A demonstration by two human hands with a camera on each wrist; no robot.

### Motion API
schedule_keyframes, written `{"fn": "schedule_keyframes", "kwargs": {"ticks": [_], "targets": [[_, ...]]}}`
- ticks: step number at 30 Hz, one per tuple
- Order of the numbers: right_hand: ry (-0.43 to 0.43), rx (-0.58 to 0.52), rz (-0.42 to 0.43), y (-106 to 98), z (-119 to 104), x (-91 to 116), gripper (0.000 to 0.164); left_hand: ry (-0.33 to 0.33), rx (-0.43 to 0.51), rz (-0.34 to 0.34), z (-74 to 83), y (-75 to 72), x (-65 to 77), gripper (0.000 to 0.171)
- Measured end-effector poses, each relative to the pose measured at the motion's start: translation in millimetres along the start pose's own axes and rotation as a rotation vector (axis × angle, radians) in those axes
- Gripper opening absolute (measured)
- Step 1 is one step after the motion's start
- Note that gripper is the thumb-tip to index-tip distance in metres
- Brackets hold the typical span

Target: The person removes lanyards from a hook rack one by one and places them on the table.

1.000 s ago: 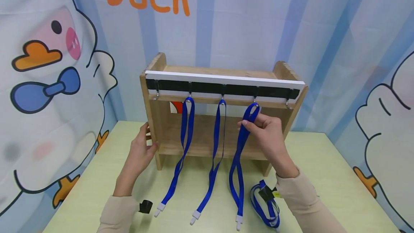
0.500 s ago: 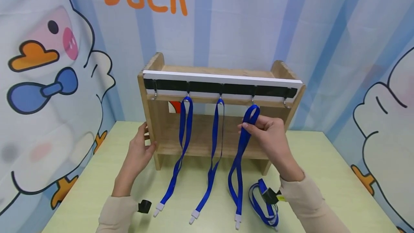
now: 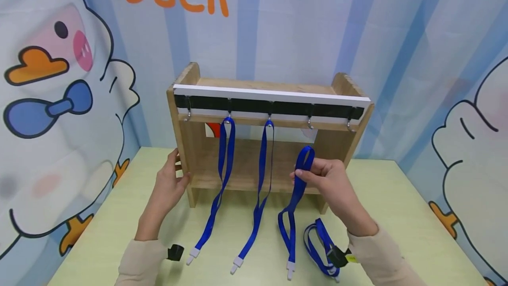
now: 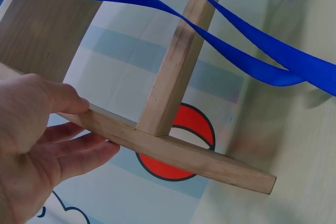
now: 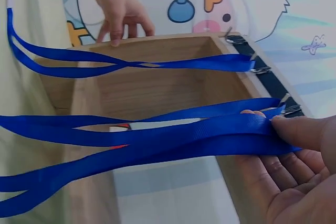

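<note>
In the head view the two hands are well apart. The left hand (image 3: 168, 186) bends up against the wooden shelf (image 3: 246, 167), thumb at the front edge of the left side panel, fingers reaching around its outer face. The right hand (image 3: 329, 184), its forearm slanting in from the lower right, pinches a blue lanyard (image 3: 298, 191) below the top loop, which stands under the fourth hook (image 3: 310, 123), apart from it.

In the left wrist view, thumb and fingers clasp the panel from opposite sides.

In the right wrist view, the thumb presses the flat straps onto curled fingers.
</note>
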State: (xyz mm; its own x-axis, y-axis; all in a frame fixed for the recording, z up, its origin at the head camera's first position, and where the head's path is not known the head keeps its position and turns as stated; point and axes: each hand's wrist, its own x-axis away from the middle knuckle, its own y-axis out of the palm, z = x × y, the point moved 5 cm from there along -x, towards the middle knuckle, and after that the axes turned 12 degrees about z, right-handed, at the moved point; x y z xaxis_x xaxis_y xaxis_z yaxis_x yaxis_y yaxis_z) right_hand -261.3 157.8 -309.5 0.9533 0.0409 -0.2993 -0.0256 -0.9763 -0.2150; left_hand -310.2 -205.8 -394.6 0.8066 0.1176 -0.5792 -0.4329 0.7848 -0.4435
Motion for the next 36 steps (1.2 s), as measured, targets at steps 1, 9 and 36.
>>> {"fn": "schedule_keyframes", "kwargs": {"ticks": [1, 9, 36], "targets": [[0.008, -0.012, -0.009, 1, 2, 1, 0.02, -0.001, -0.001, 0.0, -0.5, -0.3, 0.1, 0.07], [0.045, -0.021, -0.043, 8, 19, 14, 0.018, -0.02, 0.0, -0.011, -1.7, -0.3, 0.7, 0.07], [0.212, -0.013, -0.139, 21, 76, 53, 0.021, -0.064, -0.014, -0.017, -1.5, 0.6, -0.5, 0.072]]}}
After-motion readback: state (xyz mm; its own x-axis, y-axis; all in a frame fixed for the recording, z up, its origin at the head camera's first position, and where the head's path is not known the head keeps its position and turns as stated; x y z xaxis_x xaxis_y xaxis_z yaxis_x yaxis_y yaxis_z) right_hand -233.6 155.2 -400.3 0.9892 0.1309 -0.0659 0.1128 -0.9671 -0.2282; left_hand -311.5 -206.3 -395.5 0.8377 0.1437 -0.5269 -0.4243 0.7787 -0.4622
